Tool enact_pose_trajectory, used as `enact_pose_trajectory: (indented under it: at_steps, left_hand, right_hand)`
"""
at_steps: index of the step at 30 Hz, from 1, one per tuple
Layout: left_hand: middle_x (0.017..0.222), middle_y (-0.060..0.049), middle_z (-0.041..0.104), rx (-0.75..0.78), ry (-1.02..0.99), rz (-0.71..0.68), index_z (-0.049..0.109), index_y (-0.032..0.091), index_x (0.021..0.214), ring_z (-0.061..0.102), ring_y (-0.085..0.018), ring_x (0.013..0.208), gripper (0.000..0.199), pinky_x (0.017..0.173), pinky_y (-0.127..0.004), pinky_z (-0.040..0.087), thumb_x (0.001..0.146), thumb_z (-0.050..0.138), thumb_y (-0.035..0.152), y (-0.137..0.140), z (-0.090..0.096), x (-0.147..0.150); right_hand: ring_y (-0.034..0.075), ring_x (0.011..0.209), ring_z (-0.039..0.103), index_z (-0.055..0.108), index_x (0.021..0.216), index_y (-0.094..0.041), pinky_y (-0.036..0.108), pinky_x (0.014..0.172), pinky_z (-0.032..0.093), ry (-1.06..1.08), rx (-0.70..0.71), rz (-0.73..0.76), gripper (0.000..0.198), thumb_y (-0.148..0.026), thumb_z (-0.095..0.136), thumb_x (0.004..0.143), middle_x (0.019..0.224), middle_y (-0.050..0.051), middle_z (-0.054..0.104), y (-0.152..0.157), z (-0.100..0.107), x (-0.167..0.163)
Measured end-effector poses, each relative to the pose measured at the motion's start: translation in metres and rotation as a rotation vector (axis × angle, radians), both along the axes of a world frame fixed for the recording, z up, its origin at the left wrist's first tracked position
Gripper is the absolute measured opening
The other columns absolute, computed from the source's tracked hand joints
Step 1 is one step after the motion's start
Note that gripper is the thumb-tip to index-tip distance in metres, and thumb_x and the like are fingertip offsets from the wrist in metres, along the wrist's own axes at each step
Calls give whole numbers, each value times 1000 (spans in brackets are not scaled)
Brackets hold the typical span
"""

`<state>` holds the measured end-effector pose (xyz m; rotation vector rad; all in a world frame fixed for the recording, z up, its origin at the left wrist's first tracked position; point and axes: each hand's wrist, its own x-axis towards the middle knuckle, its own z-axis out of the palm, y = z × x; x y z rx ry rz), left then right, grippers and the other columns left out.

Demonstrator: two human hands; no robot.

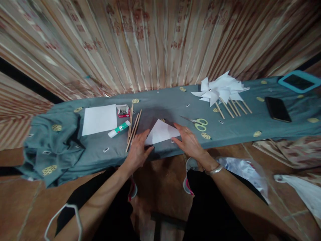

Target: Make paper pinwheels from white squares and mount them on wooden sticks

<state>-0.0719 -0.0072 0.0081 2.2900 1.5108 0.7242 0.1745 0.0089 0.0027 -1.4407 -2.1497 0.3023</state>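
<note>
A white paper sheet (162, 132), folded into a triangle, lies at the front of the cloth-covered bench. Its left corner is between the thumb and fingers of my left hand (137, 149). At the right corner, my right hand (188, 140) holds it with thumb and forefinger. Green-handled scissors (200, 124) lie just beyond my right hand, blades pointing left. Several wooden sticks (134, 129) rest beside my left hand, along with a green and white glue stick (119, 129).
Flat white paper (99, 119) and a small red box of metal pins (123, 111) are at the left. White paper pinwheels (223, 88) on sticks lie at the right, before a black phone (278, 109) and a blue-framed tablet (299, 82). A curtain (150, 47) hangs behind.
</note>
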Motion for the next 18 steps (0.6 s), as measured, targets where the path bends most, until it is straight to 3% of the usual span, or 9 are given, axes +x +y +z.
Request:
enact_pose_trajectory:
  at_steps: [4,7,10,13,18]
  left_hand:
    - [114,-10,64,-144,-236,49,35,15,143,62,-17,85,68,82,-36,55,78,58,15,6,2,8]
    - [106,-7,67,-204,-391,111,43,18,139,61,-15,75,64,76,-32,54,77,60,18,12,6,9]
    - [98,-6,70,-142,-418,125,62,18,121,63,-16,77,42,79,-32,53,79,59,21,23,13,8]
    - [95,-6,71,-21,-386,134,73,20,94,65,-20,87,20,84,-33,53,80,58,24,35,19,5]
    - [98,-6,72,14,-489,180,75,21,94,66,-24,94,23,89,-37,50,74,68,31,51,21,2]
  right_hand:
    - [31,113,60,47,138,-13,50,98,49,41,-1,-20,53,-25,55,87,122,17,66,4,6,-2]
    - [28,109,63,49,137,-17,47,98,49,147,-43,-67,53,-24,58,85,118,13,69,9,13,-1]
    - [24,103,66,56,131,-20,41,95,51,277,-109,-113,49,-25,61,82,112,8,72,19,21,3]
    - [22,95,68,69,112,-22,36,90,51,347,-123,-99,32,-27,61,82,103,5,74,29,29,6]
    - [19,76,68,75,91,-21,33,77,52,638,-159,-167,21,-33,67,75,84,2,76,47,36,1]
